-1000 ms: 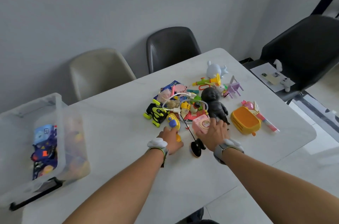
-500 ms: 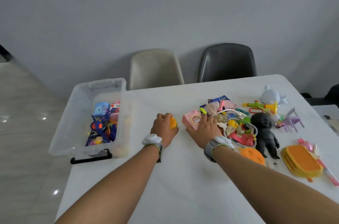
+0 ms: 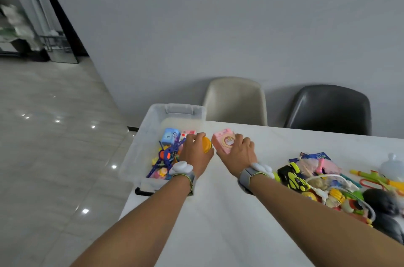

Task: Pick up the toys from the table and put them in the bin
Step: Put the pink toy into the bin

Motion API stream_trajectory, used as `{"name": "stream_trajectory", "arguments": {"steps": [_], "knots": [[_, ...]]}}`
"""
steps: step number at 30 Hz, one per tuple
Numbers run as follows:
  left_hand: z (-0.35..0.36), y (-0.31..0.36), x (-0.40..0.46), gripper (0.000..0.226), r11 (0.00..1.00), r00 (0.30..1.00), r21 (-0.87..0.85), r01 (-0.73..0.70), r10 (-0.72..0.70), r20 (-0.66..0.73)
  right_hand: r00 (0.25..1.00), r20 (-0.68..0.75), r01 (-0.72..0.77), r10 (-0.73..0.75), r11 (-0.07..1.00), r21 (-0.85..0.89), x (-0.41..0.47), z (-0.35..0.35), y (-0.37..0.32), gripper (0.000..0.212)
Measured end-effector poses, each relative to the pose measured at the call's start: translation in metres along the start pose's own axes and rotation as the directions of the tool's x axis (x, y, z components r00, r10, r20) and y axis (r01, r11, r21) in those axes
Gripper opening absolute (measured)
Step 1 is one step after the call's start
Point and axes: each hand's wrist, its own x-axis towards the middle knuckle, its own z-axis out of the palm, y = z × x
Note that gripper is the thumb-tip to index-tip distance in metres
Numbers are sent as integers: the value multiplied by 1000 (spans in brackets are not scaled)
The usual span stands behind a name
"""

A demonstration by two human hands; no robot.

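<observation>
Orange toy (image 3: pixel 206 148) gripped in left hand (image 3: pixel 195 153), above bin (image 3: pixel 142 146) edge.

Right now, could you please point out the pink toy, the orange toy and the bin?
pink toy (image 3: pixel 224 141): head view, its front face.
orange toy (image 3: pixel 206 145): head view, its exposed rounded side.
bin (image 3: pixel 179 109): head view, far rim handle.

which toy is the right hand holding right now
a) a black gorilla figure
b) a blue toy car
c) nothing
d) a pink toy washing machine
d: the right hand grips the pink toy washing machine just beside the clear bin, while the left hand holds an orange toy.
</observation>
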Motion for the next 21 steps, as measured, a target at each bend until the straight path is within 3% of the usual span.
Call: {"name": "stream_trajectory", "arguments": {"steps": [6,12,15,17,21], "knots": [[-40,-66,30,60,987,989,69,148,-150,16,998,14,62,-63,995,79,10,40,-79,77],[-48,-117,50,54,937,923,218,272,-318,217,983,144,104,-113,992,70,18,77,-129,84],[-43,-143,55,49,943,878,281,179,-282,386,978,208,38,-22,997,-71,24,106,-150,75],[-38,-159,57,58,935,826,340,104,-271,493,965,257,2,61,971,-239,28,125,-156,69],[-19,-182,60,63,909,737,401,118,-351,578,870,491,201,35,885,-419,36,157,-149,67]]}}
